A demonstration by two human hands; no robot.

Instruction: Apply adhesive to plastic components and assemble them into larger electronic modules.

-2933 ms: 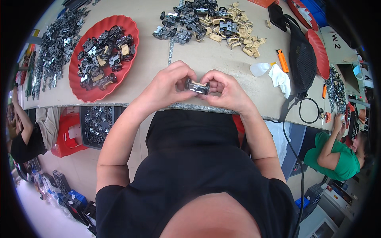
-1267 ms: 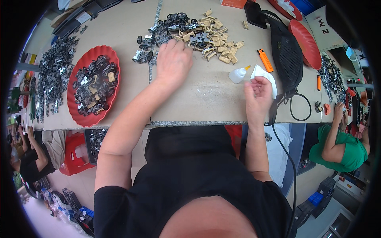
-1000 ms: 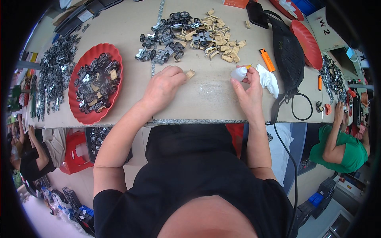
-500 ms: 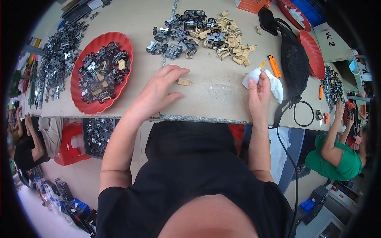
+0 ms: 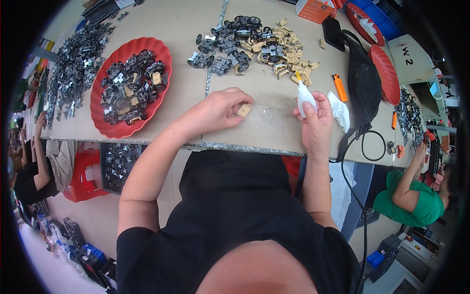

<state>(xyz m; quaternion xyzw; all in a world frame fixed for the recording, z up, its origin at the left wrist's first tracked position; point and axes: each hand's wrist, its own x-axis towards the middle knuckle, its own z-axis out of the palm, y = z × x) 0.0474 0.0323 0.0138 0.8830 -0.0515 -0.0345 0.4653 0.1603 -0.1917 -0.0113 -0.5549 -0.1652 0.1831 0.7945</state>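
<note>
Between the fingertips of my left hand (image 5: 223, 111) is a small tan plastic part (image 5: 244, 110), held just over the table near its front edge. My right hand (image 5: 316, 117) is closed round a white squeeze bottle (image 5: 306, 100) with a thin yellow nozzle, upright and pointing away from me. Beyond the hands lies a heap of tan plastic parts (image 5: 289, 46). Beside it, to the left, are several black and grey toy car chassis (image 5: 227, 44) with wheels. A red scalloped tray (image 5: 166, 73) on the left holds more chassis, some with tan parts on them.
A pile of small grey parts (image 5: 73, 63) spreads at far left. On the right lie a white cloth (image 5: 339, 111), an orange lighter (image 5: 340, 88), a black bag (image 5: 364, 78) with a hanging cord, and a phone (image 5: 333, 34). A co-worker in green (image 5: 413, 198) sits at far right.
My left hand has picked up the tan part from the table and moved right with it. The bottle in my right hand has swung upright and shifted slightly left.
</note>
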